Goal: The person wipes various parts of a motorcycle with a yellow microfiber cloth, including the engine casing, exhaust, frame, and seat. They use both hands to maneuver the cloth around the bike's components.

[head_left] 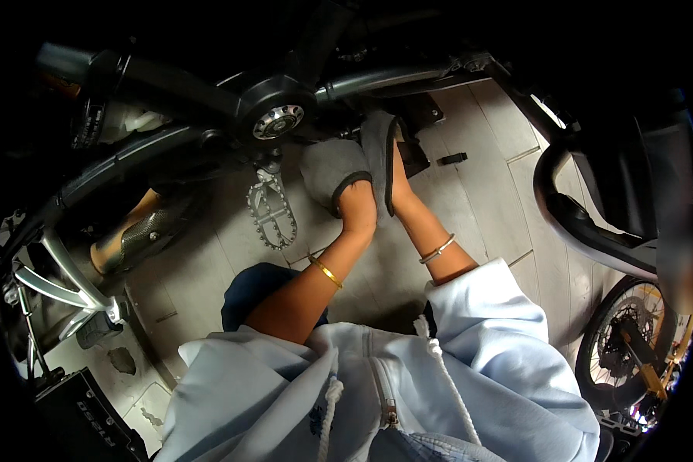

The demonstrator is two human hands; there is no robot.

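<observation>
Grey cloth mitts with dark hems cover both my hands, hiding all the fingers. My left hand [356, 202] is inside the left mitt [333, 171], just right of a metal motorcycle footpeg [271, 214] with a toothed rim. Beside it, my right hand [400, 189] goes into the right mitt [377, 154], which stands more on edge. The two mitts touch or nearly touch. They are below the dark motorcycle frame [393, 81] and its round pivot [278, 121]. Whether either hand grips anything inside the cloth cannot be seen.
Light floor tiles [485, 185] lie below, with a small black piece [453, 159] on them. At left are a silver bracket [73, 281] and a black box [88, 420]. A spoked wheel [627, 335] with a yellow frame is at lower right. A dark curved part [562, 192] juts in at right.
</observation>
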